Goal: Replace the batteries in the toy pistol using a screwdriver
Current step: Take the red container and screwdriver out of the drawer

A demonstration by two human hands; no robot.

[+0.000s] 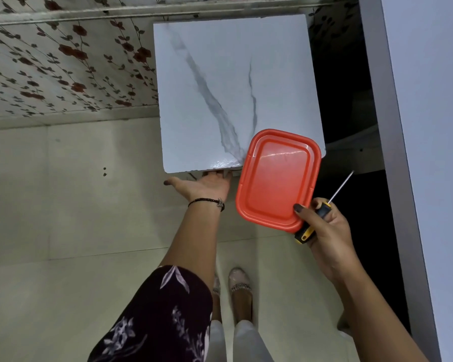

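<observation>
At the marble-topped table [220,74]: a person stands over its near edge, both hands busy, no work on the toy begun.
Left hand [207,185]: palm up beneath the near edge, thumb stretched wide; the fingers run under the top and are hidden, so whether they curl on it cannot be told. The pose suggests steadying or shifting the table.
Right hand [327,231]: clamped on two things at once, thumb pressed on the rim of the red tray [277,178], fingers wrapped round the handle of the screwdriver [324,209].
Red tray: empty, its far end over the table's near right corner, the rest overhanging; likely brought to catch screws and cells. Whether it touches the top is unclear.
Screwdriver: shaft points up and away from the body, clear of the tray.
Toy pistol: not in view, nor any batteries.
Stage: setting up, by the look of it.
</observation>
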